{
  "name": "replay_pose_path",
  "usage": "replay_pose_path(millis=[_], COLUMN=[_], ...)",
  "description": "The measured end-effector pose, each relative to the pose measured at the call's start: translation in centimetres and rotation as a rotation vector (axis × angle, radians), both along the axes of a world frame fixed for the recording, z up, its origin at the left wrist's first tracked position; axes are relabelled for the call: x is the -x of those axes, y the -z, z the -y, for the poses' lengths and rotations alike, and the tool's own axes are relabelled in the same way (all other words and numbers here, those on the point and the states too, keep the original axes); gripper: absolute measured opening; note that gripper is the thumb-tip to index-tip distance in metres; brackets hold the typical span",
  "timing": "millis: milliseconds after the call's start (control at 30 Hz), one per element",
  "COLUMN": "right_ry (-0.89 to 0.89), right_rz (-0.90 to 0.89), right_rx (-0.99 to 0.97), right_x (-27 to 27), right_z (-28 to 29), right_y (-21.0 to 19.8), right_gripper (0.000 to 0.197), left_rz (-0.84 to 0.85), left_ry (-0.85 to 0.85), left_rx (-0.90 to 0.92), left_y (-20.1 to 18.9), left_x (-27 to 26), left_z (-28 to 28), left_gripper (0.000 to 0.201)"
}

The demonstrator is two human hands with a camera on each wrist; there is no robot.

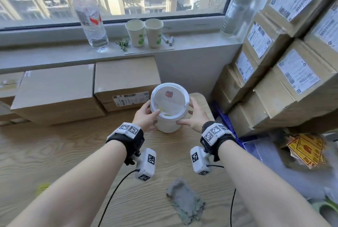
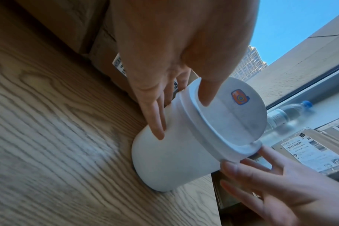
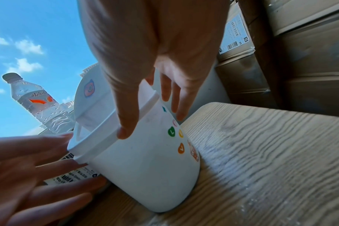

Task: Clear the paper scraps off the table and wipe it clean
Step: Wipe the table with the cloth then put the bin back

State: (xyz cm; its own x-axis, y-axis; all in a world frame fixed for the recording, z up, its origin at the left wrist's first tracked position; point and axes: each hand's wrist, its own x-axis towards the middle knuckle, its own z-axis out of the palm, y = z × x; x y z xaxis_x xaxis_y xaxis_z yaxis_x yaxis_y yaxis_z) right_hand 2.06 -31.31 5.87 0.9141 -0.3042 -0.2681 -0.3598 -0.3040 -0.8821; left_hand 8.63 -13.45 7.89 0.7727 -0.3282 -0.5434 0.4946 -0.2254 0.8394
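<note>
The left hand point(image 1: 146, 115) at 9 o'clock and right hand point(image 1: 194, 117) at 3 o'clock grip the white swing-lid bin point(image 1: 168, 125), likely steadying it for filling.

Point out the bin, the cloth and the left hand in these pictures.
bin point(image 1: 168, 125): head view, white side wall below the rim.
cloth point(image 1: 184, 202): head view, middle of the grey rag.
left hand point(image 1: 146, 117): head view, back of the hand, beside the bin's rim.
</note>
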Motion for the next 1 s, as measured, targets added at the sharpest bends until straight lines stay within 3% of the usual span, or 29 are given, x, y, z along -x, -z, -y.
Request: replay_pose_path(millis=[167, 400, 867, 1000], right_ry=[0.051, 0.027, -0.206, -0.228], right_rz=[0.056, 0.078, 0.011, 0.008], right_rx=[-0.167, -0.162, -0.202, -0.195], right_x=[0.4, 1.8, -1.0, -1.5], right_z=[-0.8, -5.0, -27.1, -31.0], right_y=[0.0, -1.7, 0.6, 1.4], right_gripper=[0.095, 0.096, 0.096, 0.094], left_rz=[0.045, 0.097, 0.084, 0.083], left_ry=[0.002, -0.045, -0.234, -0.287], left_rx=[0.066, 0.096, -0.077, -0.089], left_y=[0.2, -0.5, -1.7, -0.6], left_x=[0.8, 2.7, 3.2, 2.9], left_z=[-0.5, -4.6, -27.3, -30.9], left_gripper=[0.043, 0.046, 0.043, 0.048])
